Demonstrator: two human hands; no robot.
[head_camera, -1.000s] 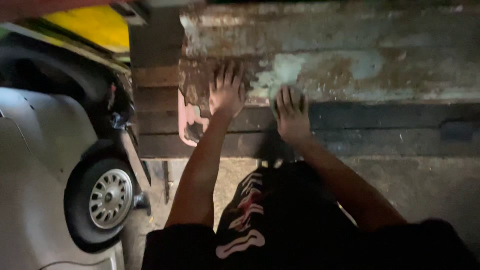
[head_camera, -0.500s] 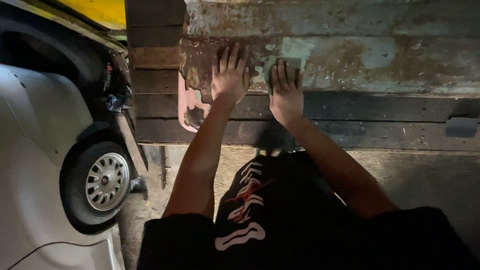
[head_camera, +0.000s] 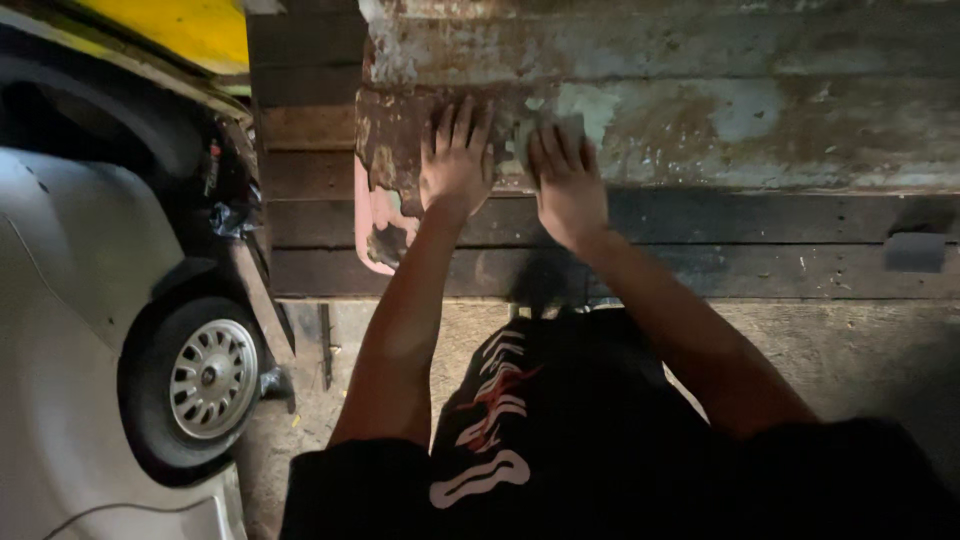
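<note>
Pressing both hands flat on a rusty metal panel (head_camera: 620, 130) with peeling paint; left hand (head_camera: 455, 160) open, fingers spread wide, palm on the rusted patch at the panel's left end; right hand (head_camera: 568, 180) just beside it, fingers resting on a small grey block (head_camera: 545, 135), looks like a sanding pad, though I cannot tell whether it is gripped; judging by the surface, only the patch under the hands is bare; pale paint to the right and above is untouched, so most is left; white car (head_camera: 60, 330) and its wheel (head_camera: 205, 385) near left; grey pad (head_camera: 915, 252) on the dark wooden planks (head_camera: 300, 190), far right.
</note>
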